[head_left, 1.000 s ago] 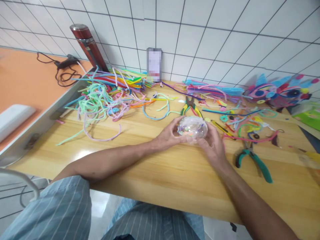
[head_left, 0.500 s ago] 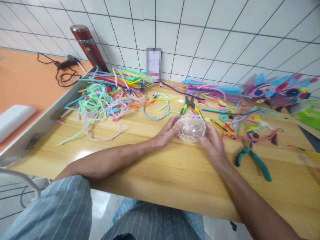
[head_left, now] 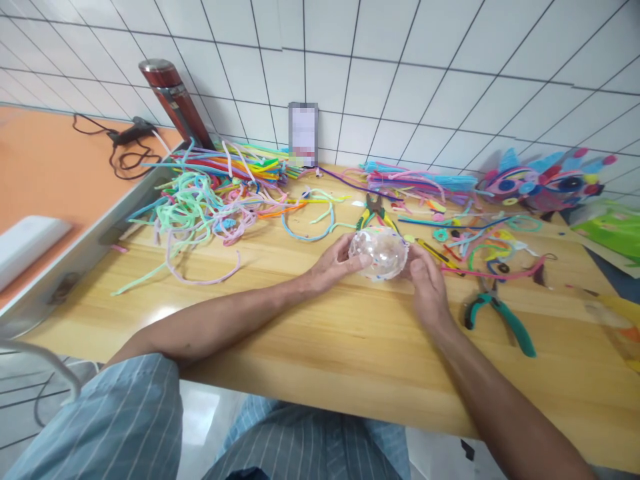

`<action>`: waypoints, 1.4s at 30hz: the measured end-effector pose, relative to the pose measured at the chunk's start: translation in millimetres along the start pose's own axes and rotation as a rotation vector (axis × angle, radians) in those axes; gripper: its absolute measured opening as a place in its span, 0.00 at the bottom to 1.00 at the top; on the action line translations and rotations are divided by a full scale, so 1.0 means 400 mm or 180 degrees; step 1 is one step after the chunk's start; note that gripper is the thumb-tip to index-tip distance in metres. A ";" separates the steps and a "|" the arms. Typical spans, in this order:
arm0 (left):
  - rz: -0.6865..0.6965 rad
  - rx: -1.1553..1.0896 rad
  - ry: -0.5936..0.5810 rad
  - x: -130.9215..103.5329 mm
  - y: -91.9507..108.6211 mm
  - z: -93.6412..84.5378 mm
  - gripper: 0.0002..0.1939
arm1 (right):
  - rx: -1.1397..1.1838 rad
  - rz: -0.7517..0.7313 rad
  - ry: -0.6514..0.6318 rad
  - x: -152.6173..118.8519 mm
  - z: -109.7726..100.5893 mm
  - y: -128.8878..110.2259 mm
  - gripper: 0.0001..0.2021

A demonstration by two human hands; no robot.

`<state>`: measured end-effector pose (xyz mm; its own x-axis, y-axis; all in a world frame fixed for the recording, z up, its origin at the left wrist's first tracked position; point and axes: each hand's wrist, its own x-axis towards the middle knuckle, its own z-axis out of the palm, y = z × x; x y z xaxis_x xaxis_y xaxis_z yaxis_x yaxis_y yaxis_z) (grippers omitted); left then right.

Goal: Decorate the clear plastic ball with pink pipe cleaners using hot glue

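Observation:
A clear, rounded plastic piece (head_left: 380, 253) with small coloured spots is held just above the wooden table (head_left: 300, 340). My left hand (head_left: 336, 263) grips its left side, the thumb lying across its front. On the other side my right hand (head_left: 428, 277) has its fingers curled by the piece's right edge, the thumb drawn back; its fingertips are partly hidden, so what they grip is unclear. Pliers with yellow and green handles (head_left: 375, 212) lie just behind the piece. To the right of my right hand are teal-handled pliers (head_left: 500, 310).
Tangled pipe cleaners (head_left: 187, 207) cover the back left, with a red flask (head_left: 177, 103) behind them. A phone (head_left: 303, 133) leans on the tiled wall. Bundled pipe cleaners (head_left: 420, 180), a yellow cutter (head_left: 437, 257) and decorated colourful figures (head_left: 545, 185) are at the back and right.
My right thumb has come away from the front of the clear piece, and that hand's fingers are more curled. The piece has turned slightly. The view has shifted a little.

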<state>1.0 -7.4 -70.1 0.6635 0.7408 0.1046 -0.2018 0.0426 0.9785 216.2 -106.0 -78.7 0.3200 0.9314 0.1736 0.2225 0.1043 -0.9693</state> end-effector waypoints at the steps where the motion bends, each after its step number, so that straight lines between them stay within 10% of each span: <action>1: 0.0013 -0.0002 0.0002 0.001 -0.003 0.001 0.46 | -0.0008 0.0030 -0.0004 0.000 0.000 0.000 0.31; 16: 0.1173 0.1503 -0.0148 -0.021 -0.040 0.005 0.56 | 0.0281 -0.0129 -0.0471 -0.003 0.013 -0.020 0.41; 22: 0.0786 0.1086 -0.0208 -0.025 -0.042 0.010 0.57 | -0.0614 -0.0622 0.0209 -0.017 0.030 0.011 0.46; 30: 0.0785 0.0629 -0.0096 -0.028 -0.029 0.005 0.46 | -0.0295 -0.1044 -0.0507 -0.028 0.019 0.000 0.32; 42: 0.0470 0.0804 0.0252 -0.025 -0.016 0.009 0.38 | -0.0432 -0.0652 -0.0159 -0.012 0.015 0.011 0.30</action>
<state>-1.8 -17.4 -76.7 0.5802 0.7769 0.2445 -0.0996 -0.2302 0.9680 210.3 -108.0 -84.9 0.2103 0.9120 0.3521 0.4008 0.2481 -0.8819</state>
